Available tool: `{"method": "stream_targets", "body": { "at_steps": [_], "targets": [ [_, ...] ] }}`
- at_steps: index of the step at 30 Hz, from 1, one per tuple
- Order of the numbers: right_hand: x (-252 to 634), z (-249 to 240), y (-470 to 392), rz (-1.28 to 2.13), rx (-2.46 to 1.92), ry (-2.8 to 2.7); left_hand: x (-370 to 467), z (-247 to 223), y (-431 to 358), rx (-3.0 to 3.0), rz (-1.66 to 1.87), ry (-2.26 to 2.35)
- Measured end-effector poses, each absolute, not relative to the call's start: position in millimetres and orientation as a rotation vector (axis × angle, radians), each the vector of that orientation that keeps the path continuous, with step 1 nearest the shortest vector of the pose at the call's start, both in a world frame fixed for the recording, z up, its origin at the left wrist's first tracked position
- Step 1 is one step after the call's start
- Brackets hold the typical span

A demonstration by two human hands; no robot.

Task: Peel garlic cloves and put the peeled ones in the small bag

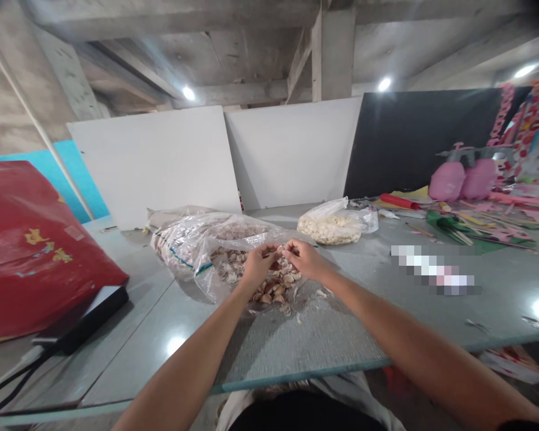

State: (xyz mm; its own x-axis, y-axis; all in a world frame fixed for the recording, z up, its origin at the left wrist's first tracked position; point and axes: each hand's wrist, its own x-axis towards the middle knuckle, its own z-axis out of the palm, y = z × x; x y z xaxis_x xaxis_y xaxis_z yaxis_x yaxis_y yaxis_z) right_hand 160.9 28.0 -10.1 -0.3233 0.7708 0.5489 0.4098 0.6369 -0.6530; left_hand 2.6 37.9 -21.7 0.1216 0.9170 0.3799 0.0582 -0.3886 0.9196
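Above the garlic heap (272, 293) at the bag's (184, 236) mouth, my left fingers (266, 246) and right fingers (293, 244) pinch one clove (281, 248) between them; light, steady pressure should loosen skin without bruising.

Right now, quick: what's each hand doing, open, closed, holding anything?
Left hand: closed, fingertips pinching what looks like a garlic clove.
Right hand: closed, fingertips apparently pinching that same small piece.

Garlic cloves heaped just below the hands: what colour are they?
The garlic cloves look tan to light brown; best seen in the head view.
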Motion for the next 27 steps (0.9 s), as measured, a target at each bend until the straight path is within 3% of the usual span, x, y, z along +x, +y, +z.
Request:
{"method": "stream_targets", "body": {
  "at_steps": [16, 23, 27],
  "targets": [
    [162.2, -11.1, 28.8, 0.384, -0.942, -1.912, -1.5, -21.1, 41.0, 1.514, 1.437, 0.946],
    [161.7, -12.4, 30.7, 0.642, -0.860, -1.839, 1.1, -22.2, 39.4, 1.518, 1.399, 0.896],
    [159.9, -12.6, 31.0, 0.627, -0.834, -1.823, 0.6, -22.2, 38.6, 1.501, 1.417, 0.876]
  ]
}}
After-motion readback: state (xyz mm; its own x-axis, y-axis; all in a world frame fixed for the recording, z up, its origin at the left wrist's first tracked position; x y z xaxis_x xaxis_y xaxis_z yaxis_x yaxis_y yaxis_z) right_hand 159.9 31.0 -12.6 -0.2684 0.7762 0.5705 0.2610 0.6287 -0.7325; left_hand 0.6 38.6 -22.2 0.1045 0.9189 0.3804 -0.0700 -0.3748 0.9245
